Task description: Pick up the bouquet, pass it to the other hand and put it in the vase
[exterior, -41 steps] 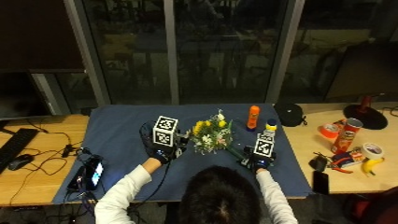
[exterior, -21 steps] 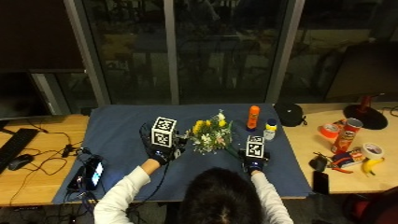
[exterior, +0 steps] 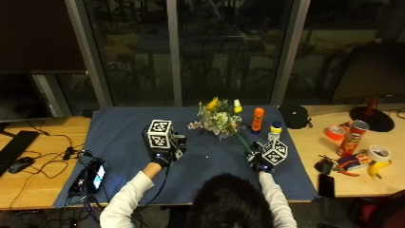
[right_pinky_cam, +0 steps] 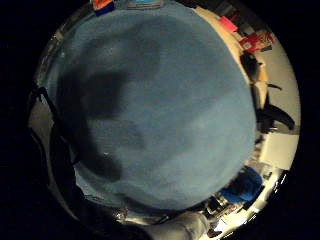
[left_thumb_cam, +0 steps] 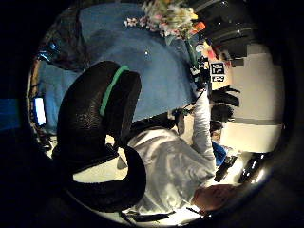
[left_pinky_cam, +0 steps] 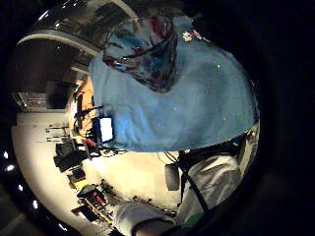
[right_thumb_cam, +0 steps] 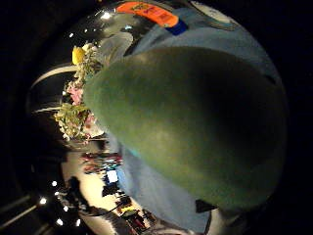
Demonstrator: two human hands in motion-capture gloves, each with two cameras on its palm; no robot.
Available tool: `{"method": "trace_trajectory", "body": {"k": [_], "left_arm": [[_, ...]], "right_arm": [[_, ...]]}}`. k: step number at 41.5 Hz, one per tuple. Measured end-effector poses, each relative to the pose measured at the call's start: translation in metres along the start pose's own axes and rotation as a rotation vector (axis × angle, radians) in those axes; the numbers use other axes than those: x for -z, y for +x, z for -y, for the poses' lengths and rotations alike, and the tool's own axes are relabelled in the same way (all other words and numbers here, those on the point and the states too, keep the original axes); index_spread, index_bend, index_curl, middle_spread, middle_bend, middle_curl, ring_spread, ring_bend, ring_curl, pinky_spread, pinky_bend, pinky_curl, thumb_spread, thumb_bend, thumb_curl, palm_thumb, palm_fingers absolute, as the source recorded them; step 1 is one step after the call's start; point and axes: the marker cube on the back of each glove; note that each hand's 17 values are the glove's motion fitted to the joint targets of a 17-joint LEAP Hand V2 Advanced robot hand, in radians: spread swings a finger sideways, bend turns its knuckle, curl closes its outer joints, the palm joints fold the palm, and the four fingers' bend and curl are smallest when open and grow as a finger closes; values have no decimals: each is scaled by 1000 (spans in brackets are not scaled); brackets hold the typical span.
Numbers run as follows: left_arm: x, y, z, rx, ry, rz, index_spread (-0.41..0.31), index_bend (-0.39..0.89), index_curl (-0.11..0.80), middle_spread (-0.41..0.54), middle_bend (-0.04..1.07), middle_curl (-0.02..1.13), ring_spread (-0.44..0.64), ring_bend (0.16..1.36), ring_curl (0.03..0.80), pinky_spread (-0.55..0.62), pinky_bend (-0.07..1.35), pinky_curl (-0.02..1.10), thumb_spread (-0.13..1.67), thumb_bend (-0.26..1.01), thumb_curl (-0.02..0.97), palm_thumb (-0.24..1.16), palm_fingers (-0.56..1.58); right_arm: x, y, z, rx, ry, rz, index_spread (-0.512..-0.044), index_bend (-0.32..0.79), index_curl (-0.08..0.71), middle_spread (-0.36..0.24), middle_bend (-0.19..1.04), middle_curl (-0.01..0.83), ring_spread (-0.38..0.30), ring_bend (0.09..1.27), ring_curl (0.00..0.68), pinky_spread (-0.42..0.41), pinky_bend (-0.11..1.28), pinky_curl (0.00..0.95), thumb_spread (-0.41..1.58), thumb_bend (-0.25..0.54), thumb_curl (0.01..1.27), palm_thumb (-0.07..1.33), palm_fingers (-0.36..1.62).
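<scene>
The right hand point(exterior: 264, 156) grasps the yellow-and-pink flower bouquet point(exterior: 218, 118) by its green stem above the blue-covered counter point(exterior: 126, 128); the left hand point(exterior: 161, 153), closure indeterminable, should take the stem low before the right releases.

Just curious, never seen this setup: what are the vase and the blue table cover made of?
The vase looks like clear glass: the cover's blue and colored reflections show through its shiny wall. The table cover seems to be matte woven cloth or felt, blue and without glare; which one I cannot tell.
</scene>
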Motion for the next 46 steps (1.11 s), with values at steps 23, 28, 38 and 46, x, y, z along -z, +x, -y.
{"method": "trace_trajectory", "body": {"k": [23, 28, 38, 46], "left_arm": [[-4, 66, 65, -56, 260, -788, 64, 131, 248, 203, 192, 370, 293, 627, 274, 292, 442, 343, 1219, -8, 270, 289, 238], [-1, 84, 78, -64, 255, -865, 106, 116, 240, 213, 203, 377, 317, 623, 276, 314, 436, 343, 1152, -19, 287, 305, 195], [18, 138, 99, -73, 360, -943, 131, 120, 230, 210, 212, 382, 309, 636, 278, 315, 433, 339, 1082, -23, 305, 325, 224], [22, 180, 113, -89, 445, -976, 92, 77, 212, 118, 217, 379, 153, 649, 284, 115, 525, 360, 1048, -21, 318, 349, 451]], "right_arm": [[54, -123, -6, -81, 115, 643, -199, 650, 580, -152, 894, 701, -178, 1038, 596, -203, 812, 538, 1162, 46, 347, 909, 1388], [51, -136, -8, -85, 156, 652, -195, 646, 591, -148, 909, 704, -175, 1052, 599, -201, 818, 548, 1165, 49, 369, 950, 1374], [39, -181, -31, -22, 199, 731, -192, 633, 607, -142, 925, 704, -176, 1066, 600, -203, 820, 555, 1159, 26, 404, 980, 1362], [10, -222, -49, 104, 186, 851, -189, 613, 612, -143, 923, 698, -178, 1068, 596, -208, 813, 555, 1160, 1, 426, 988, 1360]]}}
